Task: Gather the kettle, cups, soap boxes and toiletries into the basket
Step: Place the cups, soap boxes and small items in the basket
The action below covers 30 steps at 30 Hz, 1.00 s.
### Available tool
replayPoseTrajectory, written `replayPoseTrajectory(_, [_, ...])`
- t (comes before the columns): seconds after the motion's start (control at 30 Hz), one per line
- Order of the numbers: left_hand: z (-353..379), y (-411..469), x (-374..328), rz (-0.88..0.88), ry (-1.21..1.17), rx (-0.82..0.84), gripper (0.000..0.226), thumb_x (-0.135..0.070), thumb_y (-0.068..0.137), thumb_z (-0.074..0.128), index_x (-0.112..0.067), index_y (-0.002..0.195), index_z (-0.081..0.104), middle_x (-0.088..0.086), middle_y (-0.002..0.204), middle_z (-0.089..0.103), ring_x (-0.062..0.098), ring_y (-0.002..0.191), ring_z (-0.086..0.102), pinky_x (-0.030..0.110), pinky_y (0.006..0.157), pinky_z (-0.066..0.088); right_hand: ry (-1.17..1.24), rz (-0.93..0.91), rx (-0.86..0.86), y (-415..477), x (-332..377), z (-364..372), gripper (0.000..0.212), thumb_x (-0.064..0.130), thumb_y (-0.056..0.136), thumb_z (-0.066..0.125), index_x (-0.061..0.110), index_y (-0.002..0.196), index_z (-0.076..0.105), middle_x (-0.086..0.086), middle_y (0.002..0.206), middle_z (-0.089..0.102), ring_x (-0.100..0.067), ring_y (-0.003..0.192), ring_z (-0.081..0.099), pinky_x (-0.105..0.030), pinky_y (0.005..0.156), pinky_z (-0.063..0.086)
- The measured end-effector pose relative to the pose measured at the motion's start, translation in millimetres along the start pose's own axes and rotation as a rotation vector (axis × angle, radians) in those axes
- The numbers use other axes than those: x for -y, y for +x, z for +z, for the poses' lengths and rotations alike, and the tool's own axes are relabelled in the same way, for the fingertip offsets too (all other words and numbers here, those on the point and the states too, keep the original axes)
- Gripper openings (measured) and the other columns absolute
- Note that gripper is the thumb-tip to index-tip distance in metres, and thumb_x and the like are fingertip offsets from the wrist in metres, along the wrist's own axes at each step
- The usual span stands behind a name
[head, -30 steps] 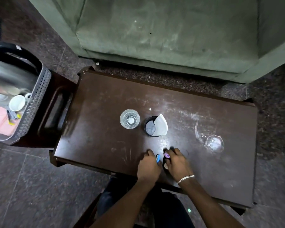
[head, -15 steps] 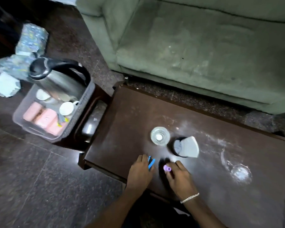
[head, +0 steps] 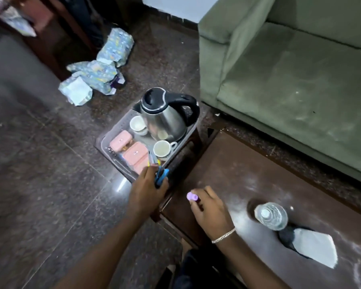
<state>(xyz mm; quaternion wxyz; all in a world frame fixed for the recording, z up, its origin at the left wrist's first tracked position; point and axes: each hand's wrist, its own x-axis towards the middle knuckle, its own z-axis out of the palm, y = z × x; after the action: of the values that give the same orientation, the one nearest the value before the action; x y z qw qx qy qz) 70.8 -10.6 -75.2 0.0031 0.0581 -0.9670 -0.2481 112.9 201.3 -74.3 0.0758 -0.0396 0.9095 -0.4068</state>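
Carrying the blue toiletry (head: 161, 176) pinched in your left hand (head: 147, 191) fingers, you are nearing the basket (head: 121, 163) at mid-frame, so be lowering it beside the soap boxes (head: 131, 152) while your right hand (head: 211, 209) is curling around the purple-capped tube (head: 191, 196).

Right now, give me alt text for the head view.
The left hand holds blue toiletry sticks over the grey plastic basket, which contains a steel kettle, white cups and pink soap boxes. The right hand grips a purple-capped item above the brown table.

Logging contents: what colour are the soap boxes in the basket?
Pink, the soap boxes, clearest in the head view.
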Motion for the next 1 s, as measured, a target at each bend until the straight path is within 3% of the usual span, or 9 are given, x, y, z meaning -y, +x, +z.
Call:
replayPoseTrajectory(0.1, [-29, 38, 37, -0.038, 0.048, -0.016, 0.031, -0.026, 0.083, 0.080, -0.012, 0.104, 0.063, 0.010, 0.100, 0.065, 0.038, 0.082, 0.065, 0.040, 0.066, 0.050, 0.000, -0.059, 0.015, 42, 35, 18, 0.013, 0.018, 0.083, 0.066, 0.023, 0.095, 0.066, 0.000, 0.094, 0.058, -0.023, 0.073, 0.063, -0.036, 0.066, 0.052])
replayPoseTrajectory(0.23, [-54, 79, 77, -0.060, 0.087, 0.003, 0.036, -0.019, 0.083, 0.079, -0.004, 0.114, 0.067, 0.018, 0.107, 0.067, 0.042, 0.093, 0.066, 0.047, 0.073, 0.053, 0.016, -0.112, 0.022, 94, 73, 44, 0.021, 0.014, 0.081, 0.069, 0.018, 0.102, 0.071, -0.005, 0.095, 0.061, -0.021, 0.076, 0.062, -0.032, 0.073, 0.049])
replayPoseTrajectory(0.53, [-71, 142, 133, -0.092, 0.168, 0.055, 0.037, -0.021, 0.086, 0.079, 0.002, 0.113, 0.068, 0.023, 0.109, 0.066, 0.044, 0.105, 0.059, 0.051, 0.084, 0.049, -0.186, -0.148, 0.189, 189, 113, 106, 0.026, 0.020, 0.089, 0.061, 0.007, 0.110, 0.066, -0.015, 0.105, 0.058, -0.037, 0.096, 0.060, -0.044, 0.077, 0.051])
replayPoseTrajectory(0.77, [-66, 168, 154, -0.074, 0.259, 0.107, 0.039, -0.025, 0.090, 0.073, -0.004, 0.123, 0.066, 0.019, 0.118, 0.067, 0.041, 0.111, 0.055, 0.048, 0.092, 0.044, -0.302, -0.120, 0.238, 216, 120, 140, 0.023, 0.021, 0.088, 0.062, 0.007, 0.106, 0.063, -0.015, 0.109, 0.057, -0.037, 0.100, 0.060, -0.041, 0.071, 0.050])
replayPoseTrajectory(1.0, [-60, 173, 161, -0.064, 0.253, 0.124, 0.037, -0.025, 0.089, 0.075, -0.008, 0.120, 0.068, 0.015, 0.114, 0.067, 0.039, 0.112, 0.053, 0.049, 0.091, 0.047, -0.324, -0.088, 0.225, 221, 122, 148, 0.023, 0.018, 0.087, 0.063, 0.004, 0.106, 0.063, -0.018, 0.111, 0.058, -0.038, 0.100, 0.060, -0.042, 0.081, 0.049])
